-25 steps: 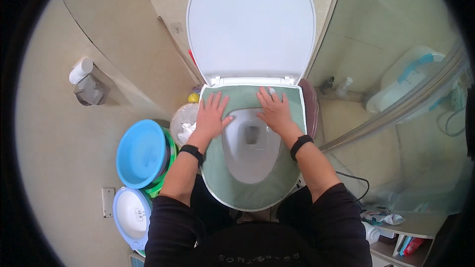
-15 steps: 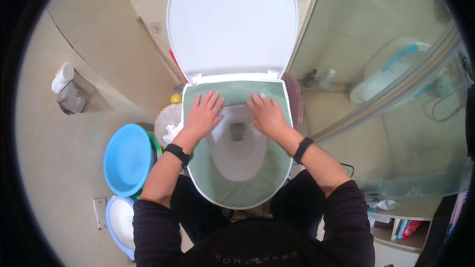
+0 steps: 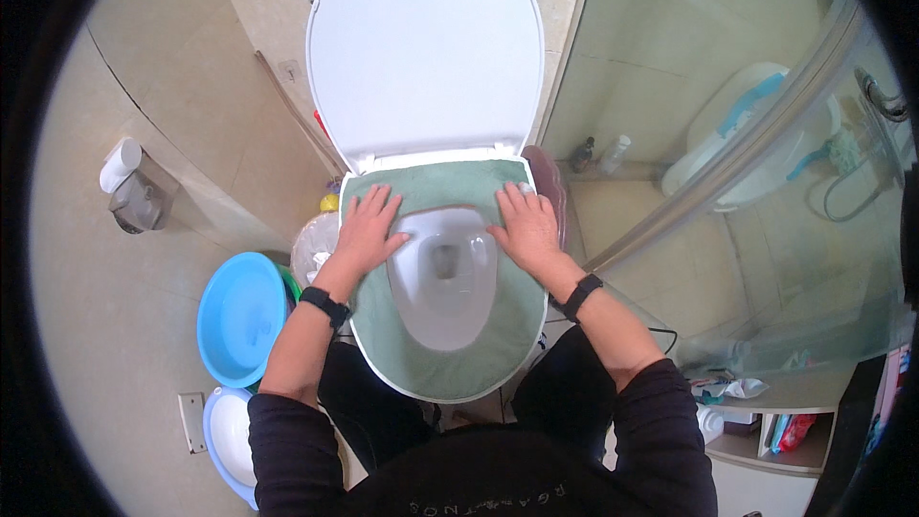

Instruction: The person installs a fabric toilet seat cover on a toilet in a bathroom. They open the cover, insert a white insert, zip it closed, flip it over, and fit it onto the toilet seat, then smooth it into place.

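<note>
A green toilet seat cover with white edging lies over the toilet seat, around the open toilet bowl. Flat on the cover's left side, toward the back, rests my left hand, its fingers spread. My right hand presses on the right side of the cover in the same way, fingers apart. Neither hand grips anything. The white toilet lid stands raised behind them. Black bands circle both wrists.
Left of the toilet are a lined waste bin, a blue basin and a white basin with a blue rim. A glass shower screen curves along the right, with a baby bathtub behind it. An open shelf stands at lower right.
Both hands have slid apart, outward to the sides of the seat cover, uncovering more of the bowl. The whole view has shifted slightly.
</note>
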A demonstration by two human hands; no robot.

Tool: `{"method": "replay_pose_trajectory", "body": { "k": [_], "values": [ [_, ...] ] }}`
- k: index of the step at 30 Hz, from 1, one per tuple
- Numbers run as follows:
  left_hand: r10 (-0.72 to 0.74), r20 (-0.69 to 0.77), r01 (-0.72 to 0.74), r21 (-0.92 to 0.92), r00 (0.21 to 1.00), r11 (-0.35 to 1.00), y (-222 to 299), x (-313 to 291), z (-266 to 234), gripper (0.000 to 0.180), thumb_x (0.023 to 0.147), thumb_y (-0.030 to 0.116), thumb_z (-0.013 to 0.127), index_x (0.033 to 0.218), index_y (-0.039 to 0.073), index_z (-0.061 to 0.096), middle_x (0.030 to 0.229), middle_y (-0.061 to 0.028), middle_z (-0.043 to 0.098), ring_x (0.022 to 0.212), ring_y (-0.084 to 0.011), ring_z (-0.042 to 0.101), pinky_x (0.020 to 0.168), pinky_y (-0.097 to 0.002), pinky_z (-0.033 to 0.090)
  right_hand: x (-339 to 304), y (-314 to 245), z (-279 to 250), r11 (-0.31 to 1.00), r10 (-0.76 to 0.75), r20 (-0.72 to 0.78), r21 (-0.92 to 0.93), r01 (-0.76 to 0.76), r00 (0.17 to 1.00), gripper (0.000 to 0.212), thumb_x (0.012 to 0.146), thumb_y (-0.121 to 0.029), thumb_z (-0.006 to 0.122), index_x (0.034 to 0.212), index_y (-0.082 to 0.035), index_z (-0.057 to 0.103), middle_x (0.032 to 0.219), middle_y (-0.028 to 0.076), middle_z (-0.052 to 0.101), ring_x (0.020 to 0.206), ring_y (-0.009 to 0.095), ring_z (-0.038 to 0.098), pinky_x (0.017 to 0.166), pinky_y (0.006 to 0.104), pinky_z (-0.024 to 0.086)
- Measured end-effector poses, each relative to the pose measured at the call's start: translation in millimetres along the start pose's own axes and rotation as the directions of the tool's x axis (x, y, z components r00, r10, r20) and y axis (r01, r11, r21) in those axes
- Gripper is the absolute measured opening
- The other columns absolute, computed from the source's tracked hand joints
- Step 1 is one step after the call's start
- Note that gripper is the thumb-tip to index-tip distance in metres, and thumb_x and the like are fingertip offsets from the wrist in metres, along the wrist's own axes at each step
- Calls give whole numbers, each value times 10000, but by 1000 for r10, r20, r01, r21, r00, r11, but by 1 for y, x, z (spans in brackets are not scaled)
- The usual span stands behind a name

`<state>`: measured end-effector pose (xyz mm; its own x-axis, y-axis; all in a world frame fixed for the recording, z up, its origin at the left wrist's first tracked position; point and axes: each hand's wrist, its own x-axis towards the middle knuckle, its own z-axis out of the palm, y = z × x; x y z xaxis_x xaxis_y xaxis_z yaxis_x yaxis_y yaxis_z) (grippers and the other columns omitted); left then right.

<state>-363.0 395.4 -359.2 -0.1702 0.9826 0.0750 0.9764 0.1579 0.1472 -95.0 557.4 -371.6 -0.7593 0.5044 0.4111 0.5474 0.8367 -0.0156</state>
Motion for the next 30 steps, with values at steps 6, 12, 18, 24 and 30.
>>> {"method": "replay_pose_trajectory", "body": {
  "k": [6,12,18,24,30],
  "values": [
    [-60,-60,65,75,996,995,-1,-28,3,690,825,383,673,1413,101,448,1510,-159,350,1421,-346,276,1131,-514,261,-3,13,4,993,76,27,93,-79,997,513,809,-333,695,1221,-54,569,1265,114,567,1145,309,531,925,428,423],
    [-2,148,5,-20,989,1000,29,10,-31,490,844,344,659,1247,70,607,1298,-142,563,1246,-334,483,1040,-486,351,15,44,8,827,484,-115,384,-411,867,246,839,-231,670,1036,-84,683,983,108,669,945,299,636,826,419,493],
    [200,199,-148,-247,959,957,73,17,-43,484,843,325,667,1245,64,602,1238,-138,605,1196,-310,523,1040,-481,357,-14,53,-16,820,381,121,414,-395,917,282,856,-217,665,1092,-63,665,1057,138,650,976,313,642,841,399,512],
    [-4,35,8,-130,999,992,41,-70,-51,552,827,273,696,1304,38,549,1370,-208,495,1293,-393,436,1108,-503,314,-103,32,-83,870,196,307,384,-309,931,382,829,-233,683,1164,-60,621,1153,137,624,1037,351,608,856,451,497],
    [-310,-96,268,-310,946,912,57,-183,-7,628,884,228,639,1399,-46,405,1510,-292,279,1406,-427,281,1145,-445,272,-160,-54,-103,918,35,191,382,-107,981,529,804,-242,719,1274,-60,560,1360,146,501,1255,351,464,1043,494,360]
  ]
}}
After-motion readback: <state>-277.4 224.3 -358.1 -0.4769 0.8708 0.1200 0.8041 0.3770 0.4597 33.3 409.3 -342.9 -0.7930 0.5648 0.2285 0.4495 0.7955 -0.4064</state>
